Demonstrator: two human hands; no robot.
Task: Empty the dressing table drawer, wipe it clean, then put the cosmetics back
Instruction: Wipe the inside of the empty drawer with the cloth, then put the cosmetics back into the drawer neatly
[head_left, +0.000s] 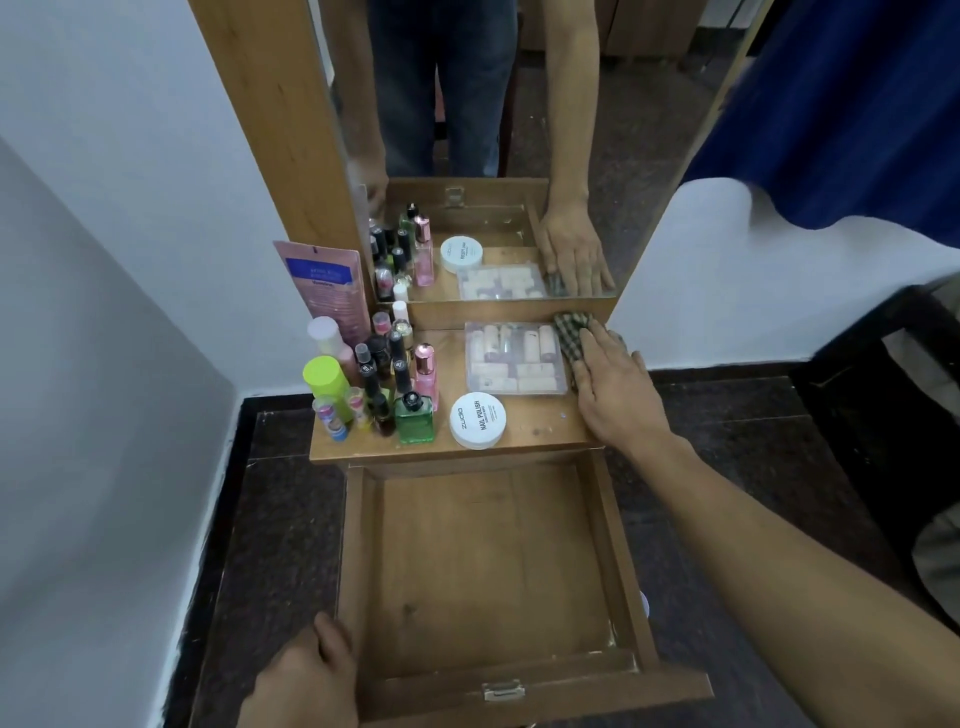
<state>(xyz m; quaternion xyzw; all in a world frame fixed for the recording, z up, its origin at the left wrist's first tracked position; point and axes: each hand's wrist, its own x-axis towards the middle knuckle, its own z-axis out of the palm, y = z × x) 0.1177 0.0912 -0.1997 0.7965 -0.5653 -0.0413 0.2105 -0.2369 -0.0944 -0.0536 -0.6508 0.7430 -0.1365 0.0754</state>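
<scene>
Cosmetics (384, 379) stand crowded on the small wooden dressing-table top (540, 431), just above the centre of the head view. The cluster of small dark-capped nail-polish bottles keeps to the top's 9 o'clock side. Among them are a lime-green capped bottle (326, 374), a square green glass bottle (414, 418) and a pink bottle with a rose-gold cap (426, 369). A pink sachet (324, 283) leans against the mirror frame at the cluster's 11 o'clock.

At 3 o'clock from the green bottle and just beside it sits a round white jar marked NAIL POLISH (478, 420). At that jar's 1 o'clock lies a flat clear plastic box of pale nail pieces (514, 358).

The right hand (618, 384) lies flat at the top's 3 o'clock edge, its fingers straight and together. They press on a green checked cloth (569, 327) that touches the box's right side.

Below the top, toward 6 o'clock, the open wooden drawer (493, 561) is pulled out over the dark stone floor (270, 519). Its bare bottom shows, and a small metal pull (503, 690) sits on its front.

The left hand (306, 670) holds the drawer at its 7 o'clock corner. The thumb rests on the left wall's rim, and the fingers curl down outside it.

The tall mirror (519, 130) at 12 o'clock reflects the top, the bottles and the pressing hand.
</scene>
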